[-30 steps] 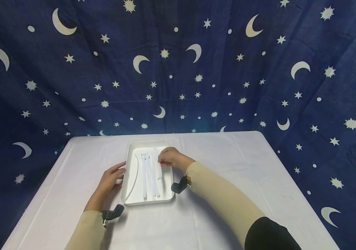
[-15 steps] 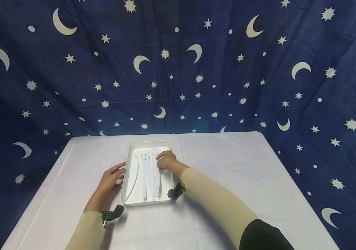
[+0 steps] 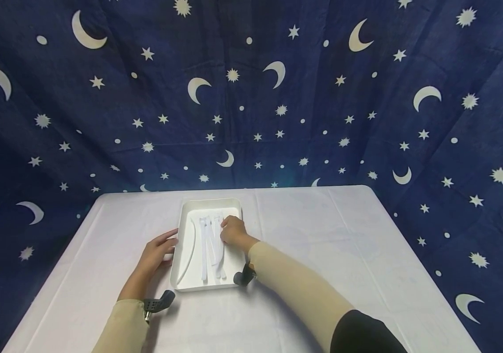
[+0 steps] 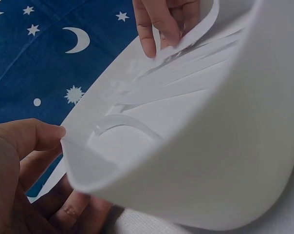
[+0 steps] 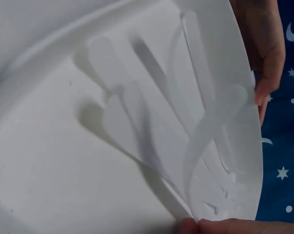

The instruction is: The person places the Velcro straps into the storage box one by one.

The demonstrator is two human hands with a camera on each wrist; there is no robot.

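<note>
A white tray [image 3: 238, 274] lies on the table with several thin white straps [image 3: 204, 255] in it, side by side and partly overlapping. My right hand [image 3: 233, 231] is over the tray's right half and pinches one end of a soft white strap [image 4: 200, 30]. This strap bends in a curve over the others, as the right wrist view shows. Outside the tray's left wall, my left hand [image 3: 154, 252] touches the rim with its fingertips, fingers fairly straight. A separate strap [image 3: 191, 252] lies bowed along the tray's left side.
A white cloth covers the table [image 3: 313, 230]. Behind it hangs a dark blue curtain [image 3: 251, 98] printed with moons and stars. The tray's raised walls surround the straps. Each wrist carries a dark camera mount [image 3: 159, 301].
My right hand has moved slightly left and toward me within the tray. The strap it pinches now bends leftward over the others. My left hand has stayed at the tray's left rim.
</note>
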